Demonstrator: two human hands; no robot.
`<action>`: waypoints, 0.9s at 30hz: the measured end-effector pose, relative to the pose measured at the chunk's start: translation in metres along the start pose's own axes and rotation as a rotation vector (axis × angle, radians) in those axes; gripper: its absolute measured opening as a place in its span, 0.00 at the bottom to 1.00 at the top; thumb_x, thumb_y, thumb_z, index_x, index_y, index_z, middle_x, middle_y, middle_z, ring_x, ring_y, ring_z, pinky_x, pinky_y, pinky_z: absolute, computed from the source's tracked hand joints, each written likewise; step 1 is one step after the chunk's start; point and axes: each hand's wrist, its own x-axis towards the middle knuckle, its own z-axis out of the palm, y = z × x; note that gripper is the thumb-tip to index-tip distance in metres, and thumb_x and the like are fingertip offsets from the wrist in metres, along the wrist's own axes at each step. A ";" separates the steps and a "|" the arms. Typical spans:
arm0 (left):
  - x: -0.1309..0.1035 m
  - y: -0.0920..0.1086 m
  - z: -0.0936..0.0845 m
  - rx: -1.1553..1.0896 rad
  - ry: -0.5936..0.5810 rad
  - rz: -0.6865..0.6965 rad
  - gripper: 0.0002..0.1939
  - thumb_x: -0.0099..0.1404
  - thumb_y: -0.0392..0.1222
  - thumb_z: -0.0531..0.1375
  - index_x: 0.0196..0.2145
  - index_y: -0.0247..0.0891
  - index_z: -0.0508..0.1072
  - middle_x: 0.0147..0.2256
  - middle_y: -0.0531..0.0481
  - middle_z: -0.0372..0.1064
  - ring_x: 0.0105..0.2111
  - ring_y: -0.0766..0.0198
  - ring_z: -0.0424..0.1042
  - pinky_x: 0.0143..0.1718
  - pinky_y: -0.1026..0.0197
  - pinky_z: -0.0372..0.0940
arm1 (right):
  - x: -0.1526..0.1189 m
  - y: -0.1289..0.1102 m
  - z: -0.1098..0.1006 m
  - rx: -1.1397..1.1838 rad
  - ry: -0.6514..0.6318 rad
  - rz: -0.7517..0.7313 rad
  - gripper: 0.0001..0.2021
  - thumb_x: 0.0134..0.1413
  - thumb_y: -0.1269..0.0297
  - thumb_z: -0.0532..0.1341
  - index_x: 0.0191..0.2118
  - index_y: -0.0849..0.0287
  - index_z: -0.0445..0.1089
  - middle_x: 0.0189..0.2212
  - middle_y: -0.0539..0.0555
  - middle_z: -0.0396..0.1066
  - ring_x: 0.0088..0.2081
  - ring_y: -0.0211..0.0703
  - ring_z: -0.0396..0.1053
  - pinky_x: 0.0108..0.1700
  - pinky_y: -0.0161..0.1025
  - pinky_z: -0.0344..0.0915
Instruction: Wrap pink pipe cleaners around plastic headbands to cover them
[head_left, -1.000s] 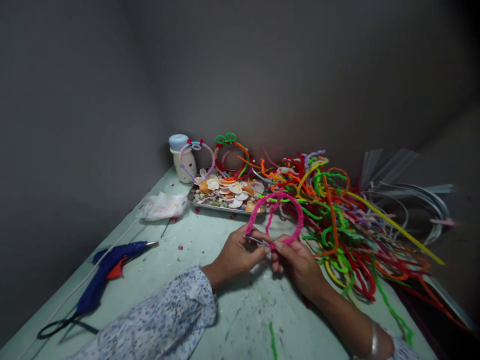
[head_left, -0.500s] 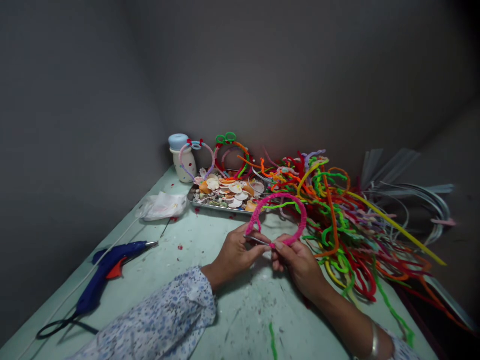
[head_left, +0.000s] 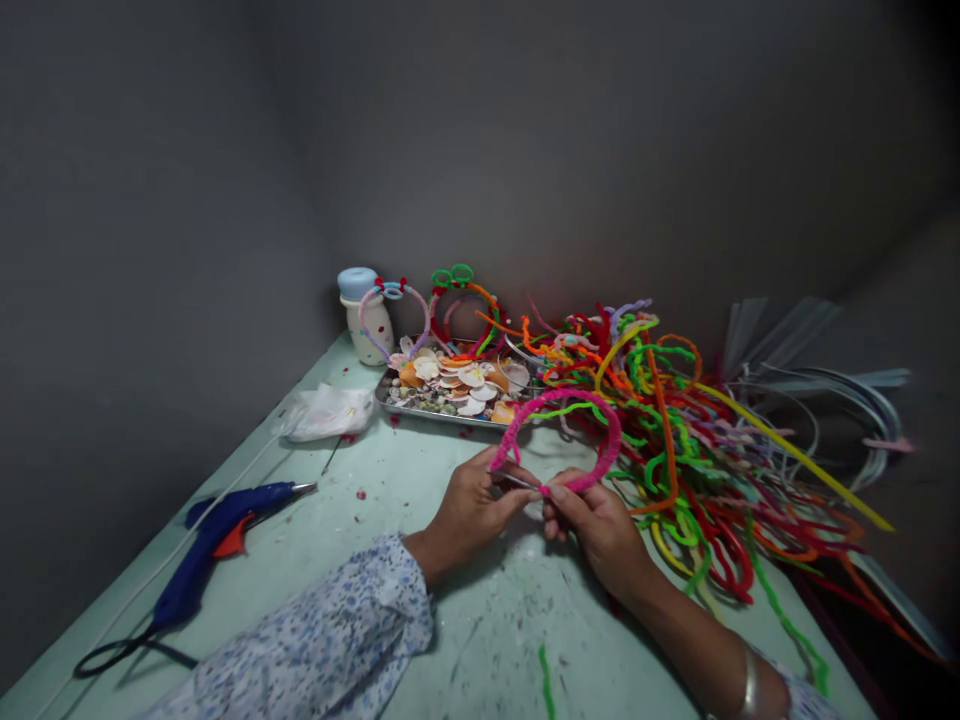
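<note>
Between my hands stands a ring [head_left: 611, 440] wrapped in pink pipe cleaner, raised off the table. My left hand [head_left: 472, 510] is closed on its left end, where a bare, thin metallic strip shows between the fingers. My right hand [head_left: 596, 525] pinches the lower right part, thumb and forefinger at the edge of the pink wrapping. A short loose pink tail hangs on the left side of the ring. The fingertips of both hands are close together, almost touching.
Behind the ring lies a metal tray [head_left: 442, 415] of shells, with decorated rings [head_left: 427, 330] and a blue-lidded jar [head_left: 367, 325]. A tangle of coloured pipe cleaners [head_left: 667, 430] spreads right. On the left are a blue glue gun [head_left: 195, 570] and a plastic bag [head_left: 330, 412].
The right side of the pink ring has shifted slightly to the right, so the ring looks a little wider. Both hands stay nearly in place, holding it.
</note>
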 end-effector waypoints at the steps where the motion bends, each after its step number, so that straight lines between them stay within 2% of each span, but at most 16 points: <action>1: 0.000 0.001 0.000 -0.001 0.002 0.000 0.04 0.59 0.37 0.63 0.32 0.35 0.78 0.32 0.47 0.74 0.35 0.62 0.72 0.40 0.61 0.66 | 0.000 0.000 0.000 -0.008 0.000 -0.002 0.16 0.55 0.51 0.62 0.29 0.60 0.68 0.21 0.48 0.69 0.21 0.34 0.66 0.24 0.32 0.61; 11: -0.001 -0.007 0.003 -0.050 0.012 0.023 0.06 0.60 0.40 0.63 0.35 0.36 0.77 0.34 0.47 0.73 0.37 0.61 0.72 0.42 0.59 0.67 | 0.000 -0.008 0.004 -0.069 0.037 -0.020 0.17 0.53 0.49 0.62 0.27 0.60 0.69 0.19 0.49 0.68 0.21 0.36 0.64 0.25 0.33 0.61; 17: 0.000 -0.006 0.003 -0.011 0.023 0.034 0.06 0.60 0.40 0.63 0.34 0.36 0.77 0.34 0.47 0.73 0.37 0.62 0.72 0.41 0.58 0.67 | -0.001 -0.011 0.006 -0.066 0.066 0.009 0.19 0.49 0.47 0.63 0.26 0.59 0.68 0.18 0.49 0.68 0.20 0.36 0.64 0.24 0.34 0.61; 27: -0.001 -0.005 0.003 -0.004 0.011 0.011 0.06 0.62 0.39 0.61 0.35 0.35 0.76 0.35 0.46 0.73 0.38 0.61 0.72 0.43 0.59 0.66 | -0.001 -0.005 0.005 -0.083 0.069 -0.034 0.16 0.53 0.49 0.62 0.29 0.59 0.69 0.20 0.49 0.68 0.21 0.36 0.65 0.25 0.33 0.61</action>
